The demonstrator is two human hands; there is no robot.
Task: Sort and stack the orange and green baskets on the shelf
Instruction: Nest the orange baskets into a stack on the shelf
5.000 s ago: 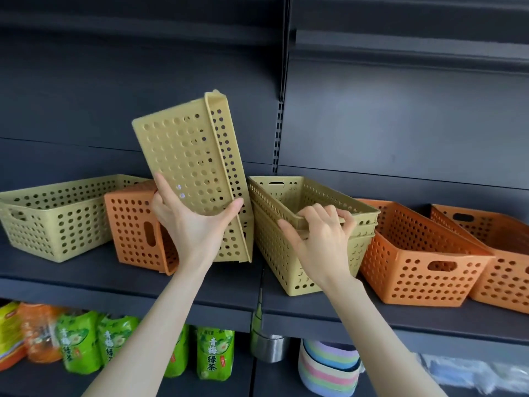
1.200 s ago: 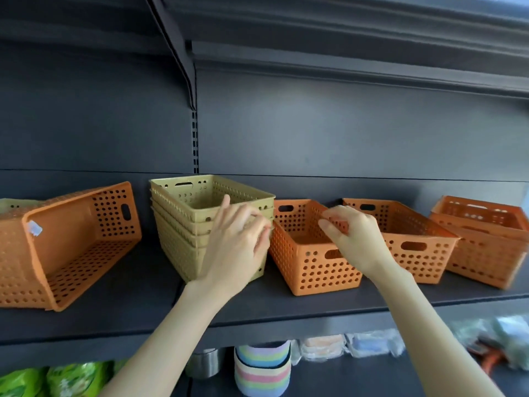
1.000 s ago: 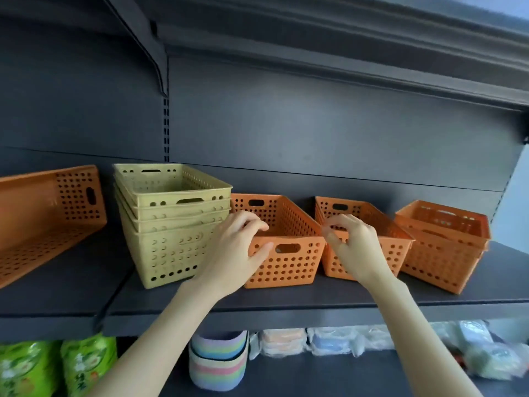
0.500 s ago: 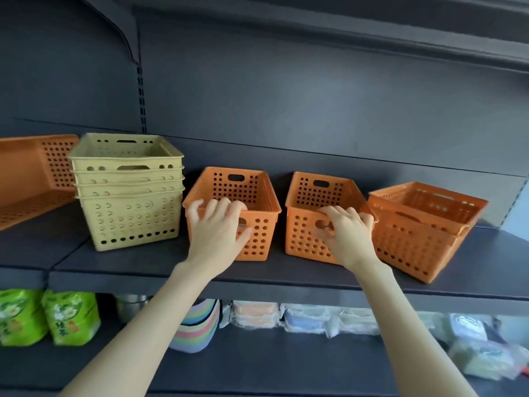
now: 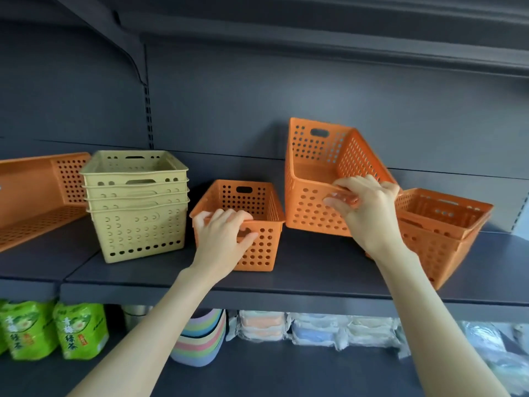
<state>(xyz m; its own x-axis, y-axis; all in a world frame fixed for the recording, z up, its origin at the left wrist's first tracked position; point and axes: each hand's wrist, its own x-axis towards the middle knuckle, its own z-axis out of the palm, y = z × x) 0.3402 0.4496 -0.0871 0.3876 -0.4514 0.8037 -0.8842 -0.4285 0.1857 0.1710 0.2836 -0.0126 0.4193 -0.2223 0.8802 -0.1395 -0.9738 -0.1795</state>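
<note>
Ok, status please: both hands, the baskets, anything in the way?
Left hand grips front rim of orange perforated plastic basket on shelf. Right hand holds second orange basket, raised and tilted. Nothing between the two.

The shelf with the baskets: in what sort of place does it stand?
Probably a shop. The dark shelf hangs on a slotted upright as store racks do, matching orange baskets and green baskets stand on it, and green tea packets stand below.

A single head-worn wide-angle camera faces the shelf [image 5: 315, 270] straight on from close by, slightly above its board, taking in the back panel [image 5: 315, 90] above and a lower shelf [image 5: 286, 376] beneath.
</note>
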